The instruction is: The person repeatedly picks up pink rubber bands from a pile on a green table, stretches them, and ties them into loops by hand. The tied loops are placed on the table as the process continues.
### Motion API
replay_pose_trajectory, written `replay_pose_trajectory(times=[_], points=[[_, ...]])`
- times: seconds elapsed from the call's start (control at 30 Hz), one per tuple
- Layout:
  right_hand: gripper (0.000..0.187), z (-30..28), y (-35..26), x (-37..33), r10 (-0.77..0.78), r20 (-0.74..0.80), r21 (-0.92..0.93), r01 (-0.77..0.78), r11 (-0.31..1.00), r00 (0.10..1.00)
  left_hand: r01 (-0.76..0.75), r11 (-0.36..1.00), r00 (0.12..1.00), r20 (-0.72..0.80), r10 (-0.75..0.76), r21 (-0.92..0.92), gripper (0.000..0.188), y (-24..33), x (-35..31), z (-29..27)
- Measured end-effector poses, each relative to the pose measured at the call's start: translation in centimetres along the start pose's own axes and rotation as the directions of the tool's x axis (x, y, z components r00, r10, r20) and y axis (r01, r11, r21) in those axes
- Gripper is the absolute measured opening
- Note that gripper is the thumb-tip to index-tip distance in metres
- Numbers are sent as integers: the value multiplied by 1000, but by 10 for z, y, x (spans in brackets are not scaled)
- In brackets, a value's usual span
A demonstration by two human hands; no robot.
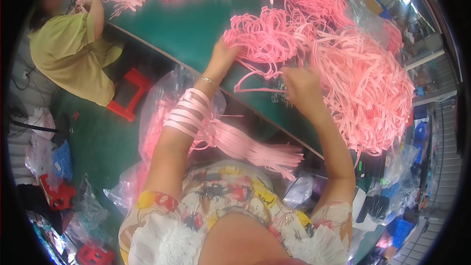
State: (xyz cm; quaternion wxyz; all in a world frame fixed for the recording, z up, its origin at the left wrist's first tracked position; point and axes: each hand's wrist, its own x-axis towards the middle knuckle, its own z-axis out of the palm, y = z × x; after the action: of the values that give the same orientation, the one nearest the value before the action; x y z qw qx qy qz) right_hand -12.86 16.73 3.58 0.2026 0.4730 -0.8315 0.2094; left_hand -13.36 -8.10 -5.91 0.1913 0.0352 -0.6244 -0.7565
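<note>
My left hand [224, 60] is closed at the left edge of a looped bundle of bright pink straps [262, 37] on the green table. Part of its fingers is hidden behind the straps. To its right, my right hand [301, 86] pinches the end of one thin pink strap, whose loop [243, 86] stretches left over the table. Several pale pink straps [184, 113] are wound around my left forearm. Their loose ends [260, 148] hang together to the right, in front of my body. Small shiny metal pieces [280, 97] lie beside my right hand, too small to make out.
A big heap of pale pink straps [365, 88] covers the table's right side, with more piled along the far edge. A person in a yellow-green top [64, 44] sits at the left, near a red stool [131, 93]. A clear plastic bag [152, 103] hangs below the table edge.
</note>
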Motion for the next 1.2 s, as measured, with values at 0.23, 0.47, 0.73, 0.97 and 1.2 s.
replay_pose_trajectory(times=[0.23, 0.47, 0.73, 0.97, 1.2], points=[[23, -15, -13, -29, 448, 313, 509, -546, 665, 838, 43, 935, 997, -82, -15, 351, 90, 23, -17, -8], [26, -13, -62, -77, 439, 729, 501, -846, 182, 525, -591, 424, 726, 224, 651, 686, 54, 82, -99, -2], [24, 43, -93, -151, 207, 817, 577, -776, -257, 538, -862, 353, 460, 855, 238, 365, 32, 73, -217, 39], [24, 49, -85, -180, 460, 606, 764, -637, -107, 649, -605, 610, 708, 697, 117, 512, 32, 85, -216, 33], [24, 33, -66, -249, 515, 190, -11, -522, 853, 836, -87, 876, 819, 535, -208, 474, 26, 73, -229, 9]])
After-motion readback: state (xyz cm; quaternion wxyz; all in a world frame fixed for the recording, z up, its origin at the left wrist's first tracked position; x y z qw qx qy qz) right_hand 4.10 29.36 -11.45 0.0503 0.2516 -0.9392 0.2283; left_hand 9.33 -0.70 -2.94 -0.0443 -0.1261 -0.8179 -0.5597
